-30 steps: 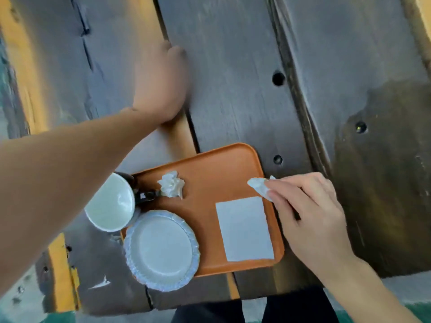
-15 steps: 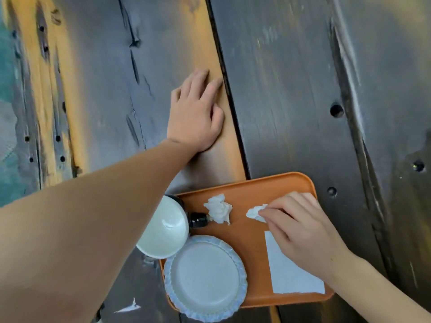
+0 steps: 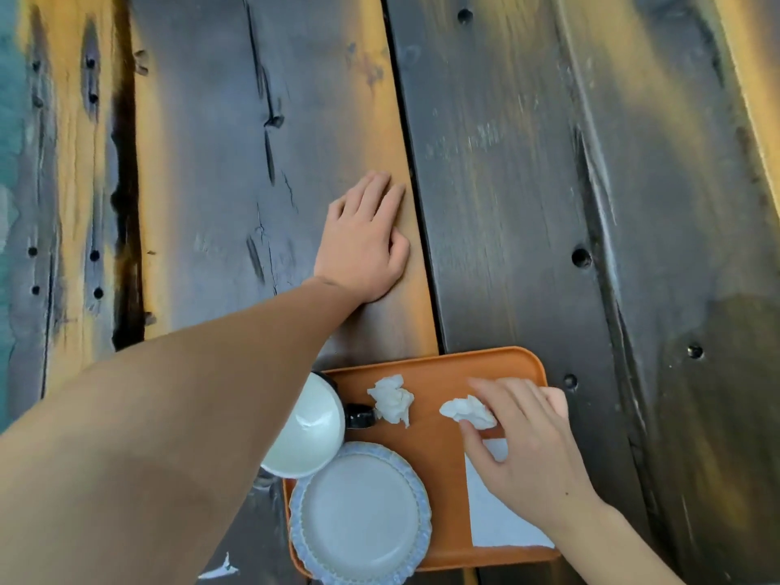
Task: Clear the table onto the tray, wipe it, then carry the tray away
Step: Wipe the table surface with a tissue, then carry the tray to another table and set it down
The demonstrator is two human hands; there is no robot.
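An orange tray (image 3: 439,369) lies at the near edge of the dark wooden table (image 3: 527,183). On it stand a white cup (image 3: 308,432) with a dark handle, a blue-rimmed plate (image 3: 358,513), a crumpled tissue (image 3: 392,399) and a flat white napkin (image 3: 494,525). My right hand (image 3: 527,449) hovers over the tray's right half, its fingertips pinching a second crumpled tissue (image 3: 466,409). My left hand (image 3: 365,242) rests flat on the planks beyond the tray, fingers together, with nothing visible in it.
A deep gap (image 3: 413,196) runs between the two middle planks. Bolt holes (image 3: 581,258) dot the right plank. A small white scrap (image 3: 219,570) lies on the table at the near left of the tray.
My right hand has moved the pinched tissue from the tray's right rim inward over the tray. The left hand has come to rest flat on the table; the view shifted.
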